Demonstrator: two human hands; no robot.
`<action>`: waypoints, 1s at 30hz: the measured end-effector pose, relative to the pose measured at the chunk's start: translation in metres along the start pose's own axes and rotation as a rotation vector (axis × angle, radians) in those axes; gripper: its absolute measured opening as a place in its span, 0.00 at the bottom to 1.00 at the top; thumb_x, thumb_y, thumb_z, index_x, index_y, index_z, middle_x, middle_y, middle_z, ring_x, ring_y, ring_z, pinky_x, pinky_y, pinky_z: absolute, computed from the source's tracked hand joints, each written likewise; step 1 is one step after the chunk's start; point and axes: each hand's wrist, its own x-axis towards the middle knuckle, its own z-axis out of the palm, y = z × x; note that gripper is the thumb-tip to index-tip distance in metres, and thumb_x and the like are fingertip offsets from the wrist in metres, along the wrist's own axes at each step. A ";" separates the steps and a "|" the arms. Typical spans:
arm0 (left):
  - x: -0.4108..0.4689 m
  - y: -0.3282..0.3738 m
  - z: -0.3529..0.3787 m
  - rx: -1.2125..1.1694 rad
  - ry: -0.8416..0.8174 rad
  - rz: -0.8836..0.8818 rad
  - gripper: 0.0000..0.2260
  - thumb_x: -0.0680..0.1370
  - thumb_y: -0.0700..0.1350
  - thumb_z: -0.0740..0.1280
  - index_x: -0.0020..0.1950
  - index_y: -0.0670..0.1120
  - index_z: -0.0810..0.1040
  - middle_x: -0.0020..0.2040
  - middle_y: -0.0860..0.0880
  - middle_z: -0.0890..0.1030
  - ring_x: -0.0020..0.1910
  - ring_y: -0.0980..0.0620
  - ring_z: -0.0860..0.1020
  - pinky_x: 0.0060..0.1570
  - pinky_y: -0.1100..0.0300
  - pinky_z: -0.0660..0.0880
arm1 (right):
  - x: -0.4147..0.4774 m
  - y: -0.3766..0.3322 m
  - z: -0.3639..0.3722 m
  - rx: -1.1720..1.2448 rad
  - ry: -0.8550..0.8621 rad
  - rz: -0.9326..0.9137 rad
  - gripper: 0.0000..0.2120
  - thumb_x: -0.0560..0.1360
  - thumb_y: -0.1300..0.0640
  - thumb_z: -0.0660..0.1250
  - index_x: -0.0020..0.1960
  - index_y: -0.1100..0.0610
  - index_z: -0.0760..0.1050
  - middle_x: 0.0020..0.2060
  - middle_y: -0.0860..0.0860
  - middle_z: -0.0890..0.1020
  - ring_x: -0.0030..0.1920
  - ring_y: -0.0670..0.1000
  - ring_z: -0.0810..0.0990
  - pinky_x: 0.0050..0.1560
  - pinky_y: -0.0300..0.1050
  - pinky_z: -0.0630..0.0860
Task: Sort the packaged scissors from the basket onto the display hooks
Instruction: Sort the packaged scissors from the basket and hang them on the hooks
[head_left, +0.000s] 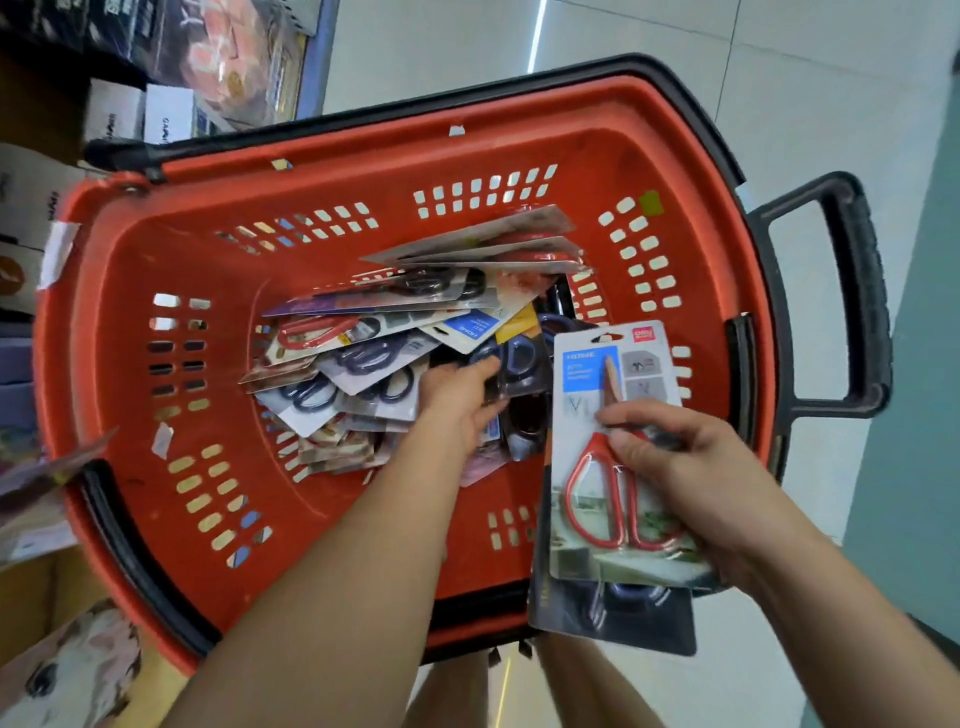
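Observation:
A red plastic basket (156, 249) with black handles fills the middle of the view. A pile of packaged scissors (374, 343) lies on its bottom, with red and dark blue handles showing. My left hand (457, 400) reaches down into the pile and touches a pack with dark blue handles (519, 358); its fingertips are partly hidden among the packs. My right hand (685, 467) grips a pack of red-handled scissors (608, 467) over the basket's right near corner, with a second dark pack (623, 618) stacked behind it. No display hooks are in view.
Shelving with boxed goods (171, 62) runs along the left. A cardboard box (47, 613) and more packaged items sit at the lower left. Pale tiled floor (779, 78) lies beyond and to the right of the basket. A black pull handle (857, 291) sticks out on the right.

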 end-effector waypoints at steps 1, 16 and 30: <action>-0.003 0.002 -0.001 -0.043 0.020 0.001 0.17 0.75 0.33 0.71 0.62 0.37 0.73 0.56 0.38 0.82 0.44 0.46 0.82 0.30 0.56 0.81 | 0.003 0.002 0.000 -0.010 0.010 0.001 0.08 0.78 0.64 0.68 0.49 0.55 0.85 0.47 0.55 0.87 0.41 0.54 0.87 0.37 0.44 0.82; -0.162 -0.025 -0.073 0.252 -0.311 -0.071 0.09 0.78 0.35 0.66 0.56 0.44 0.81 0.47 0.45 0.86 0.41 0.47 0.84 0.41 0.53 0.81 | -0.012 -0.002 0.032 -0.117 -0.060 0.024 0.13 0.67 0.51 0.79 0.45 0.61 0.85 0.41 0.57 0.87 0.46 0.57 0.87 0.55 0.62 0.80; 0.019 -0.016 0.047 0.060 0.015 -0.069 0.13 0.74 0.34 0.72 0.43 0.43 0.67 0.30 0.42 0.79 0.25 0.48 0.77 0.34 0.51 0.77 | 0.000 -0.016 0.000 -0.307 -0.022 -0.083 0.03 0.73 0.59 0.73 0.46 0.54 0.82 0.38 0.48 0.87 0.39 0.48 0.86 0.45 0.46 0.81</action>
